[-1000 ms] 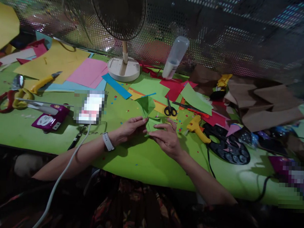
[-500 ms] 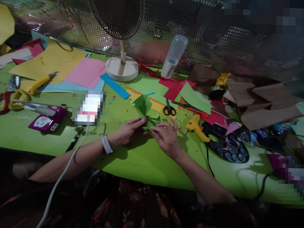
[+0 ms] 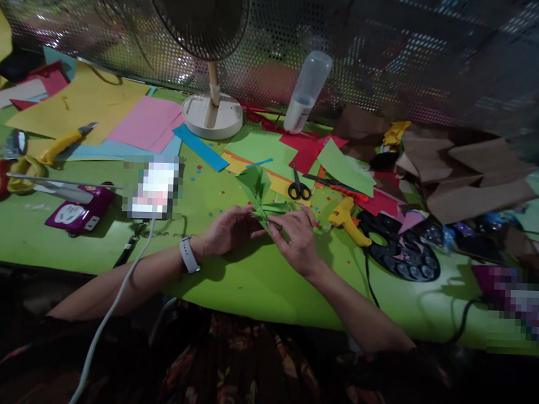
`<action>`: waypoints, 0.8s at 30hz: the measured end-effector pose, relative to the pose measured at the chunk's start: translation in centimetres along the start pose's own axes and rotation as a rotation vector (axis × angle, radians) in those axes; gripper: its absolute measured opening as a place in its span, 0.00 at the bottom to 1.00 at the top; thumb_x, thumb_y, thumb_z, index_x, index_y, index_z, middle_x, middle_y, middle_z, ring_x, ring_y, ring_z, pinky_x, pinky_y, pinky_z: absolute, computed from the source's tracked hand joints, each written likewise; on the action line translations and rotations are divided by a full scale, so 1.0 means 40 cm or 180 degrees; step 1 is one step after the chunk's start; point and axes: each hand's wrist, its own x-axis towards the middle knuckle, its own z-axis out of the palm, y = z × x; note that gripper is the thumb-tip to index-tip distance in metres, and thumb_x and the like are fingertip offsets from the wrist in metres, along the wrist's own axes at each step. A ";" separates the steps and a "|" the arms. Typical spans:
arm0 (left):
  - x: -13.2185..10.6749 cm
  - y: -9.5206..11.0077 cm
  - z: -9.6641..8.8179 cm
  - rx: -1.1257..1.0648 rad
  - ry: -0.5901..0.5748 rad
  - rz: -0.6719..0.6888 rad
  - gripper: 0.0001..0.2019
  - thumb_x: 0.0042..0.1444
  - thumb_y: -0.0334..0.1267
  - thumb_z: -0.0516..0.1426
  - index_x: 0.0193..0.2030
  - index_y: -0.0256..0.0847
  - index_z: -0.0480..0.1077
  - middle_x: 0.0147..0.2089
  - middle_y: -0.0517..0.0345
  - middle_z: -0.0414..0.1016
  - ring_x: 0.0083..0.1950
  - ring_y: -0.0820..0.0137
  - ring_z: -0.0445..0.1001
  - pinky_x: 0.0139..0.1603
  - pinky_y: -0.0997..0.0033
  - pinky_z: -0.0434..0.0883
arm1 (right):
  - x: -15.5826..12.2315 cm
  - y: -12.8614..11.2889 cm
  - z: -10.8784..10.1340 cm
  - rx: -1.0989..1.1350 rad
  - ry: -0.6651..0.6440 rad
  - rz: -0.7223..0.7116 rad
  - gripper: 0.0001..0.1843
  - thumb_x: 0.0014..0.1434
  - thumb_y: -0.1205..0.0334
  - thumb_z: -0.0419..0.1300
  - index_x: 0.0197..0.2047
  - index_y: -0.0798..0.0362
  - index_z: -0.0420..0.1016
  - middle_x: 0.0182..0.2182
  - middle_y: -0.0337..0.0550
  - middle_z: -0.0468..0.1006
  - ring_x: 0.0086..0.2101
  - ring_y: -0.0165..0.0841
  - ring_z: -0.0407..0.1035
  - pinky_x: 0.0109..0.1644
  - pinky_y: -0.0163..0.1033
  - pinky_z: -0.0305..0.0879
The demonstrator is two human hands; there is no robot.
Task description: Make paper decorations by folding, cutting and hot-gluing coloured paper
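Observation:
A folded green paper piece (image 3: 256, 187), pleated and fanned out at its upper part, is held up over the table between both hands. My left hand (image 3: 228, 230), with a white watch band on the wrist, curls around its left side, fingertips against the lower folds and partly hidden by them. From the other side, my right hand (image 3: 295, 238) pinches the lower folds between thumb and fingers. Small black-handled scissors (image 3: 299, 190) lie just beyond the paper. To the right of my right hand is a yellow glue gun (image 3: 349, 221).
A phone (image 3: 155, 186) with a white cable lies left, near a purple power strip (image 3: 81, 210). Behind stand a white-based fan (image 3: 213, 120) and a clear bottle (image 3: 307, 91). Coloured paper sheets (image 3: 144, 124), a black palette (image 3: 402, 254) and crumpled brown paper (image 3: 469, 173) surround the work area.
The green paper has turned, and its pleats now stand more upright and narrower. My left thumb has moved off the front of the folds; my right fingers have closed in on them.

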 end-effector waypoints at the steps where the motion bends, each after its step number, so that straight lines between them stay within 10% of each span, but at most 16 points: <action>1: 0.001 -0.004 -0.003 0.0038 0.0075 0.0017 0.04 0.51 0.36 0.62 0.33 0.40 0.75 0.37 0.56 0.81 0.40 0.67 0.77 0.46 0.66 0.72 | 0.000 0.000 0.000 -0.0017 0.0009 0.0048 0.10 0.67 0.57 0.58 0.48 0.44 0.79 0.33 0.39 0.81 0.38 0.37 0.71 0.60 0.53 0.59; 24: 0.007 -0.022 -0.011 0.0936 0.0047 0.0210 0.07 0.49 0.35 0.69 0.34 0.38 0.79 0.33 0.56 0.82 0.36 0.72 0.79 0.42 0.75 0.74 | 0.000 0.003 0.005 0.0020 0.0101 -0.0235 0.10 0.65 0.62 0.59 0.48 0.49 0.78 0.33 0.41 0.80 0.37 0.37 0.69 0.56 0.50 0.63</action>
